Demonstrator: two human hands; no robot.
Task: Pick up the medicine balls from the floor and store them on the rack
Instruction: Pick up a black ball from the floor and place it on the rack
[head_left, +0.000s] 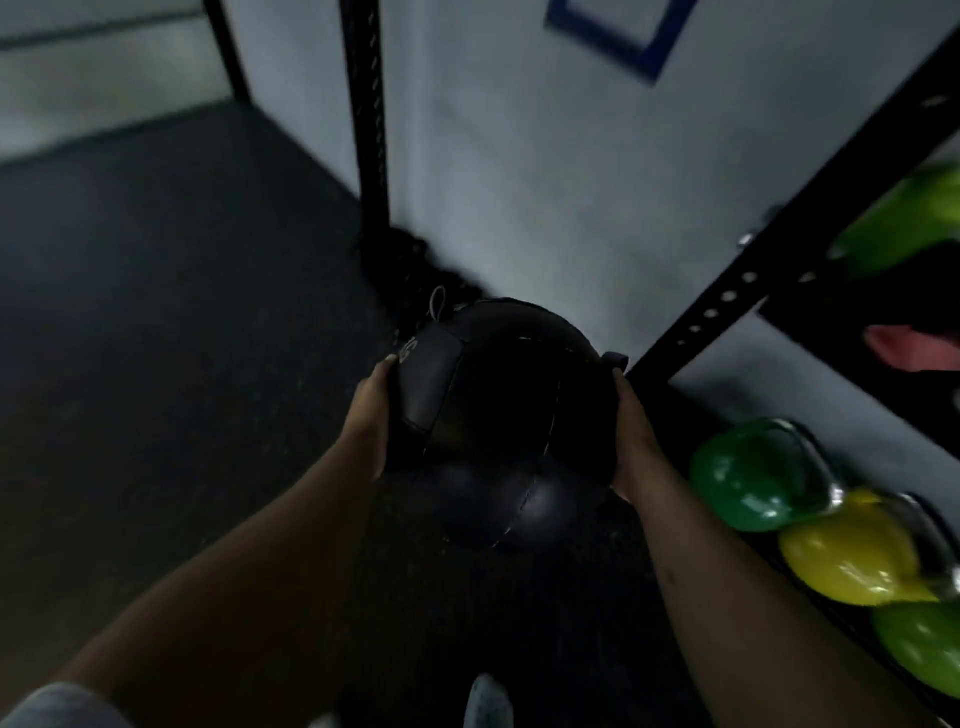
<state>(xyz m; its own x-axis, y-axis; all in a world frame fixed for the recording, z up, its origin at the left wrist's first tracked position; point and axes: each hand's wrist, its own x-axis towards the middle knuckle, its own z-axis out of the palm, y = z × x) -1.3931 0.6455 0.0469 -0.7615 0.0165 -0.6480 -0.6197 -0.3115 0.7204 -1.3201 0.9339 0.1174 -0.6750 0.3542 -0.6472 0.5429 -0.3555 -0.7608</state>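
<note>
A large black medicine ball (498, 384) with stitched panels is held between both hands in the middle of the view, above the dark floor. My left hand (371, 421) presses flat against its left side and my right hand (634, 441) against its right side. Just below it a second dark ball (498, 504) shows, partly hidden by the held one. The black rack (769, 265) with a perforated upright stands to the right, close to my right hand.
Green (753, 478) and yellow (852, 556) kettlebells sit on the rack's bottom shelf at the right. A lime-green ball (904, 223) rests higher on the rack. A black perforated post (369, 130) stands ahead against the pale wall. Dark rubber floor (156, 312) spreads left. The picture is blurred.
</note>
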